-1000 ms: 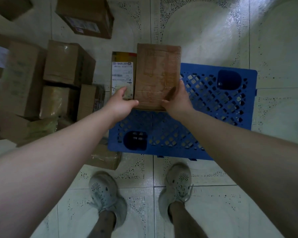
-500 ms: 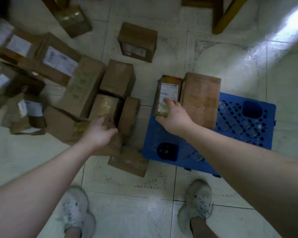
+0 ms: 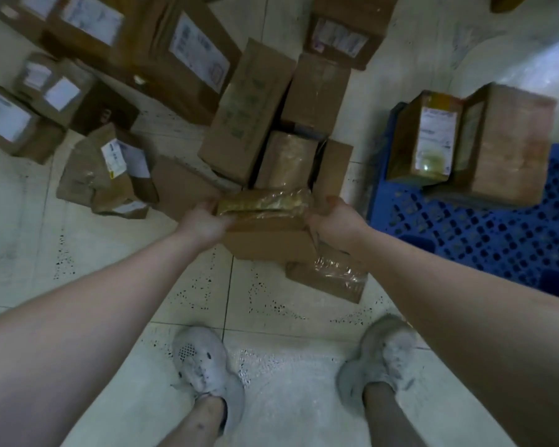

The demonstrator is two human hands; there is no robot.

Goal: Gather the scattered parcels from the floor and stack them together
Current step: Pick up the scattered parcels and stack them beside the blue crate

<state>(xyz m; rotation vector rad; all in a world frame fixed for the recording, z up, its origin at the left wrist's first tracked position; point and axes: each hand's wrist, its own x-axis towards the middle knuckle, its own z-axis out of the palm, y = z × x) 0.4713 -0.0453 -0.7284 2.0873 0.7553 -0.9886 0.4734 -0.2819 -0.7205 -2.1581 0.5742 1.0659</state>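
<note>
Currently both hands are on one brown cardboard parcel with glossy tape over its top (image 3: 268, 240). It sits at the near edge of the floor pile, straight ahead of the person's grey shoes (image 3: 207, 366). Left hand (image 3: 207, 221) grips the left end, thumb over the taped top edge. Right hand (image 3: 334, 217) curls round the right end. Fingers under the parcel are hidden, and I cannot tell whether it is lifted or resting on the floor. A small flat tape-wrapped parcel (image 3: 328, 279) lies just beside its near right corner; touching or overlapped, cannot tell.

Handling, judged: stiff carton, mid-sized, probably light enough for a two-hand lift. The tape film looks slick, so hold the bare cardboard ends and hook under the bottom edges, not the shiny top.

The likely target is the blue perforated plastic crate (image 3: 465, 233) to the right. A yellow-labelled carton (image 3: 423, 140) and a plain brown carton (image 3: 510, 146) stand on it side by side, touching. Many more labelled cardboard boxes (image 3: 188, 59) lie scattered on the pale tiled floor (image 3: 110, 285) beyond, so the task looks early.
</note>
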